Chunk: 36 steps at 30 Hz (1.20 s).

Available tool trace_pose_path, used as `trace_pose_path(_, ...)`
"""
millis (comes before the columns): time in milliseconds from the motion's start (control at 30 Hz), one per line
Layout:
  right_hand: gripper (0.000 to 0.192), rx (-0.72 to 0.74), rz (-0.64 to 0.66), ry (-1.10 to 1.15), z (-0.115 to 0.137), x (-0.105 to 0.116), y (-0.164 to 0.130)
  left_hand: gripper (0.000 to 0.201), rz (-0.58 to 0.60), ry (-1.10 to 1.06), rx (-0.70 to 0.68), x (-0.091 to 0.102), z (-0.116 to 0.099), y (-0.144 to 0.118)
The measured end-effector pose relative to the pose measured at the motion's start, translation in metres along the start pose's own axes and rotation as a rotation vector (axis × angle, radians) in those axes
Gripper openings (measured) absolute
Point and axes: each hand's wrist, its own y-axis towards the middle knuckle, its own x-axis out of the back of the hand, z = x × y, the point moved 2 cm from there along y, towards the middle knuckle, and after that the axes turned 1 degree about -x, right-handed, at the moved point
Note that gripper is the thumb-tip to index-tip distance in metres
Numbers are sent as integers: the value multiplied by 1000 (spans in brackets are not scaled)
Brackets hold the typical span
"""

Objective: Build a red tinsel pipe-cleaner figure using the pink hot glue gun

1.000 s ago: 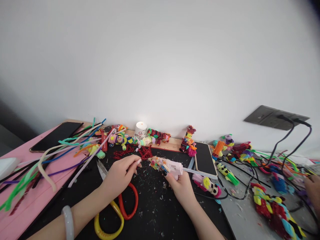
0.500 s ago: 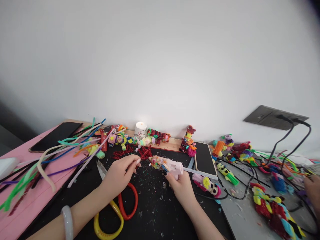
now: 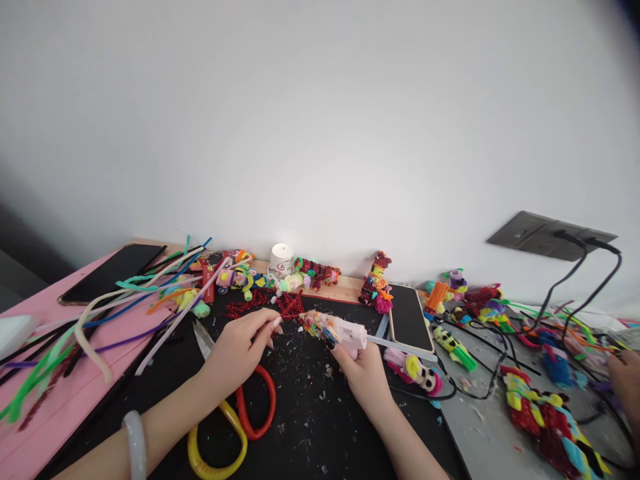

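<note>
The right hand [image 3: 367,373] is wrapped around the handle of a pale pink plastic glue gun [image 3: 351,335], whose nozzle end is crusted with coloured fuzz and points toward the left hand [image 3: 245,347]. The gun sits at the middle of the work area, just above the counter [image 3: 310,440], which is black-topped and scattered with glittery specks. The left hand has thumb and fingers drawn together near the nozzle; whether something small is pinched between them cannot be told.

For good work here, I'd keep those fingertips off the line of the nozzle, which is probably hot, and squeeze gently so that the glue comes in small dots. The crust likely sheds strands, so wiping it first would help. The translucent glue stick [image 3: 400,345] juts from the back over the white-framed phone [image 3: 413,320]; small turns of the wrist should avoid knocking it.

Farther out, red tinsel pipe-cleaner pieces [image 3: 290,305] lie just beyond the nozzle. Large scissors with red and yellow handles [image 3: 243,415] lie partly beneath the left forearm, best left undisturbed. A maroon-and-orange fuzzy figure [image 3: 377,283] stands upright by the phone, near enough to call for care.
</note>
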Motion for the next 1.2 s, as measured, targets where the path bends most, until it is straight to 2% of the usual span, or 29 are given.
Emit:
trace_pose_path(100, 17, -15, 8, -71, 2, 1, 1, 19, 0, -32, 16, 1, -2, 0)
trace_pose_path(267, 20, -22, -90, -325, 3, 7, 3, 22, 28, -195, 111, 2, -10, 2)
trace_pose_path(433, 39, 40, -155, -558, -3, 8, 5, 24, 61, -413, 185, 0, -15, 4)
trace_pose_path(600, 43, 99, -204, -673, -7, 6, 5, 23, 73, -563, 226, -5, -15, 3)
trace_pose_path(733, 29, 225, -231, -484, 6, 10, 3, 23, 95, -640, 256, -12, -14, -1)
trace_pose_path(867, 19, 254, -55, -112, 20, 3, -3, 25, 148, -668, 284, -20, -18, -6)
trace_pose_path(933, 18, 235, -5, 2, 25, -3, -7, 25, 176, -654, 284, -24, -22, -8)
trace_pose_path(1200, 14, 15, 26, 272, 24, -14, -11, 24, 234, -638, 263, -31, -29, -14)
